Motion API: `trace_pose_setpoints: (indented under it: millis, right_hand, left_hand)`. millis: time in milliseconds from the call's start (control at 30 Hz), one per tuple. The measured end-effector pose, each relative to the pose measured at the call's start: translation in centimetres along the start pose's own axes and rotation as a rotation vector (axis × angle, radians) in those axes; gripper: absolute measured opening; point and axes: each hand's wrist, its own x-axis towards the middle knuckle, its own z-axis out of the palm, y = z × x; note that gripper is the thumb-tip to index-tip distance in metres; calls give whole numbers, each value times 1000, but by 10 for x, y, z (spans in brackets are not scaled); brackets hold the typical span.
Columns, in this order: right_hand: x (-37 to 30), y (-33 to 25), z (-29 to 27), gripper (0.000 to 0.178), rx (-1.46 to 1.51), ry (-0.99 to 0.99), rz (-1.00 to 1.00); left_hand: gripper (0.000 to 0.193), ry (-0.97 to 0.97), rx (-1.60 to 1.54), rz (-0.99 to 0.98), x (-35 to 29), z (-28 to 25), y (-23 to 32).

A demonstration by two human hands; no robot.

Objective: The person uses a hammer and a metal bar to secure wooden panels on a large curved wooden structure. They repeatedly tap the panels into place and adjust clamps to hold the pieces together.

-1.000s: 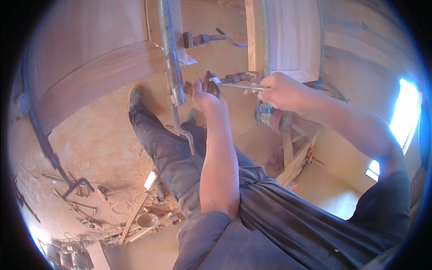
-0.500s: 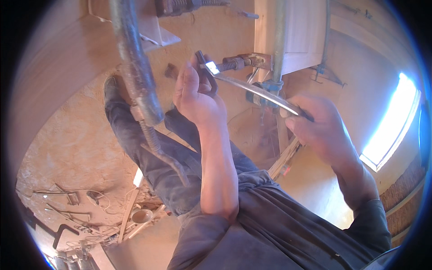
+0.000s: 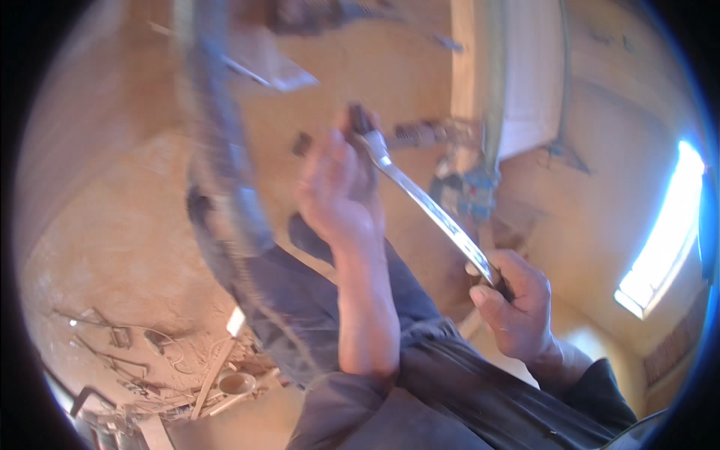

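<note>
The person sits over a dusty earthen floor (image 3: 112,247), legs in dark trousers (image 3: 300,300) stretched forward, and works on a bicycle wheel (image 3: 225,187) that stands upright just beside the left knee; its tyre is blurred, so whether it is turning cannot be told. Behind it rise a pale post (image 3: 480,75) and a white panel (image 3: 529,82), and loose metal parts and tools (image 3: 150,360) lie scattered on the floor at lower left, well apart from the hands. A long flat spanner (image 3: 427,202) runs diagonally between the two hands, its head up near the wheel and its shank down to the right. The right hand (image 3: 514,307) is closed around the lower end of the spanner in a full grip. The left hand (image 3: 337,191) is raised with fingers curled about a small dark part (image 3: 360,120) at the spanner's head; whether it pinches that part or only steadies it cannot be told. To do this step well, judging from the grip, the spanner head should sit squarely and fully on the fitting before force is applied. The left hand should hold the head in line so it does not slip off. The right hand should pull from the far end in a smooth arc, not a jerk. Fingers should stay clear of the tyre and spokes.
</note>
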Motion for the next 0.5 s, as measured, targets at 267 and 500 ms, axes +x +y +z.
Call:
trace_pose_setpoints:
  millis: [267,500]
  right_hand:
    - [3,-12,-14,26,61,-64,33]
    - [18,-38,-34,40,-431,-7,-240]
  left_hand:
    - [76,283,-60,-67,-32,5,-8]
    - [24,42,966,-476,-126,61,113]
